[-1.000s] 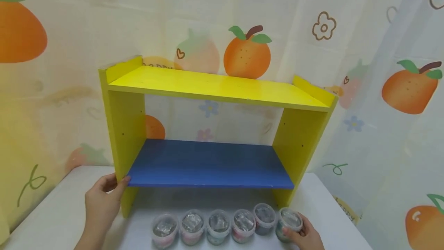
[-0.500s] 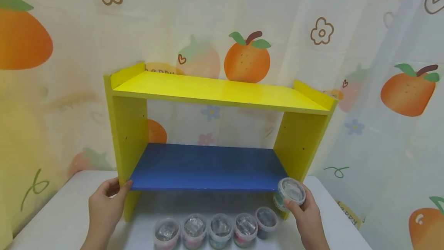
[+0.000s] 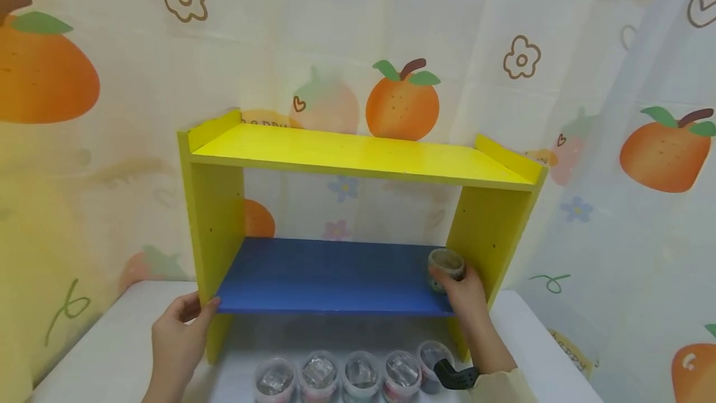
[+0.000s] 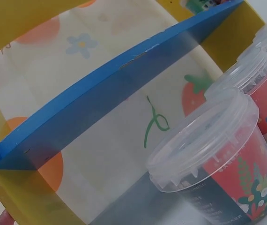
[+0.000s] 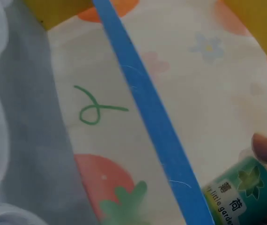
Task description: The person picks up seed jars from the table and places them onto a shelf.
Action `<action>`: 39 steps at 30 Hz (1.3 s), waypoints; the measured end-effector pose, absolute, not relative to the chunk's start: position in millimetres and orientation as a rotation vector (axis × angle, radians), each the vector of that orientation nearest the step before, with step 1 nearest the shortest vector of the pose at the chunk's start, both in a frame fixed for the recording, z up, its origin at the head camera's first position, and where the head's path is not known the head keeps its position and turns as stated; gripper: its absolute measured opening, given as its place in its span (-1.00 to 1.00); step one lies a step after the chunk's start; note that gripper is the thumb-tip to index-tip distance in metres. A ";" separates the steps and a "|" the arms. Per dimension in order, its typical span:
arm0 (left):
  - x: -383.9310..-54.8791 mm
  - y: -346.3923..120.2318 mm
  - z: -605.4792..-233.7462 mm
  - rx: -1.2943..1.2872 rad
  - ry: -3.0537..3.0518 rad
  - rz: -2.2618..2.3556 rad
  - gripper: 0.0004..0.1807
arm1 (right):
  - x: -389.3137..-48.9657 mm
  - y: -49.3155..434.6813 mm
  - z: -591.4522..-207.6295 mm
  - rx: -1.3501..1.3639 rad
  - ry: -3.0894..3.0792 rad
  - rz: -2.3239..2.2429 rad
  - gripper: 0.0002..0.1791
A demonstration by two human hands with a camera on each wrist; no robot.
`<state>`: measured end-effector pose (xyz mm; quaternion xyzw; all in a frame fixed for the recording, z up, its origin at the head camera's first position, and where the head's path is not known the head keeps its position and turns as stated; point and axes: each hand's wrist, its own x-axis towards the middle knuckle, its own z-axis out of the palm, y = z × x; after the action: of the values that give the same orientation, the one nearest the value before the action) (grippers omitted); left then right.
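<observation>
A two-tier rack with yellow side panels and a blue lower shelf (image 3: pixel 335 275) stands on a white table. My left hand (image 3: pixel 179 334) grips the rack's left side panel (image 3: pixel 220 229), thumb by the blue shelf's front corner. At the blue shelf's right end, my right hand (image 3: pixel 468 297) holds a small plastic tub (image 3: pixel 446 261) upright, close to the right side panel (image 3: pixel 492 235). In the right wrist view this tub shows a green label (image 5: pixel 250 187) with a leaf picture. Whether its base touches the shelf I cannot tell.
Several lidded clear tubs (image 3: pixel 319 370) form a row on the table in front of the rack; one has a red label (image 4: pixel 246 178). The yellow top shelf (image 3: pixel 347 151) spans above the blue one. A fruit-print curtain (image 3: pixel 324 30) hangs behind.
My right hand has lifted the green-labelled tub from the right end of the row and carried it up and inward over the blue shelf. The left hand keeps its grip on the rack.
</observation>
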<state>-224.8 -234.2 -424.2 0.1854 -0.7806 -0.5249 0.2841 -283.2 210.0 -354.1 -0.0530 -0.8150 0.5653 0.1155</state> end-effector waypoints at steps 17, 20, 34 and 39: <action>-230.1 -231.3 -421.6 0.430 -2.056 -1.382 -0.57 | -291.9 217.7 -348.5 -0.208 -2.258 1.738 -0.12; -230.8 -230.9 -422.2 0.428 -2.055 -1.389 -0.56 | -289.3 218.5 -348.0 -0.199 -2.243 1.769 -0.12; -228.4 -233.2 -424.7 0.425 -2.062 -1.388 -0.55 | -255.6 223.2 -353.5 -0.134 -2.212 1.957 0.04; -225.4 -234.0 -425.2 0.433 -2.054 -1.384 -0.56 | -241.3 226.1 -364.1 -0.180 -2.215 1.978 0.05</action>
<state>-225.4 -234.0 -425.2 0.1639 -0.7771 -0.5234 0.3085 -241.3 226.1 -364.1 -0.0601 -0.7419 0.6626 0.0832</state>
